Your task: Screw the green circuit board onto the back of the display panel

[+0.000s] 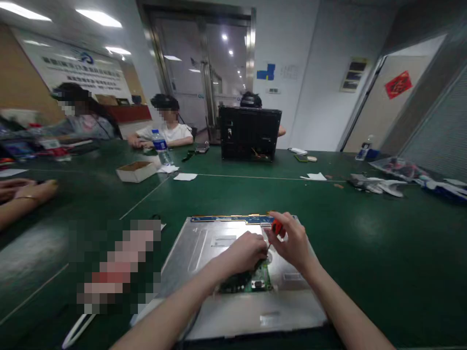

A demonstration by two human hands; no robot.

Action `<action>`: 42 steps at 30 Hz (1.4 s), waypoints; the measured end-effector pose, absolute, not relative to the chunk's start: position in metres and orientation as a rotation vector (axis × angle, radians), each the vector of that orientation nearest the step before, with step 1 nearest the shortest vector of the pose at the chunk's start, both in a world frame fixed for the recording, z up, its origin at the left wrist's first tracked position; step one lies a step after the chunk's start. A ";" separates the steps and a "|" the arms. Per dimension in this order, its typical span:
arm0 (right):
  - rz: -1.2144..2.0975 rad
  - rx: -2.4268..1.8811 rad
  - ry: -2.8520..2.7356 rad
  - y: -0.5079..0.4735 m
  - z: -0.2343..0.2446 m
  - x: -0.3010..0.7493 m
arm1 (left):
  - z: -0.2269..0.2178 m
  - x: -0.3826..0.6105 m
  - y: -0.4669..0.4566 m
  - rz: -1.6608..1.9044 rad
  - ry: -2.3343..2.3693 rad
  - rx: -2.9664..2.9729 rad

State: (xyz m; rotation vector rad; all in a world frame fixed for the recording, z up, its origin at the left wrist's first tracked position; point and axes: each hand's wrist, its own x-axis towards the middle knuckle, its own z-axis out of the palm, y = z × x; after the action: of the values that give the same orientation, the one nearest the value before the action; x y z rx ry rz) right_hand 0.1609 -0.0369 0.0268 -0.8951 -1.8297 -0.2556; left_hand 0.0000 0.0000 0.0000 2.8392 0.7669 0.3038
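A silver metal panel [204, 253], the back of a flat screen, lies on the green table [365, 233] in front of me. A green circuit board [255, 282] sits on its middle, and a blue strip [226, 219] runs along its far edge. My left hand [245, 253] is curled, knuckles up, resting on the panel just above the circuit board. My right hand [292, 239] grips a red-handled screwdriver [277, 227], its shaft pointing down toward the board between both hands.
A black monitor case [250, 132] stands upright across the table. A cardboard box [135, 171], a water bottle [160, 146] and paper scraps lie at the far left. Other people sit at the far side; another person's hands [22, 189] rest at the left edge. Plastic bags [383, 184] lie right.
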 end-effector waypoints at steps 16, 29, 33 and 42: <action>-0.144 -0.924 -1.833 -0.039 0.028 0.159 | 0.000 -0.001 0.000 0.329 0.733 2.812; -0.120 -0.888 -1.861 -0.039 0.029 0.160 | 0.000 -0.001 -0.001 0.329 0.744 2.814; -0.106 -0.902 -1.845 -0.040 0.029 0.160 | 0.000 -0.001 -0.001 0.329 0.754 2.819; -0.246 -0.875 -1.821 -0.037 0.029 0.160 | 0.003 -0.001 -0.002 0.303 0.760 2.822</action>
State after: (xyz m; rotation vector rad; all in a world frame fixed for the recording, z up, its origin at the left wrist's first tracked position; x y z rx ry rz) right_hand 0.1600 -0.0373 0.0295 -0.8746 -1.8215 -0.2459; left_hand -0.0013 -0.0018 0.0025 2.8215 0.7599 0.3027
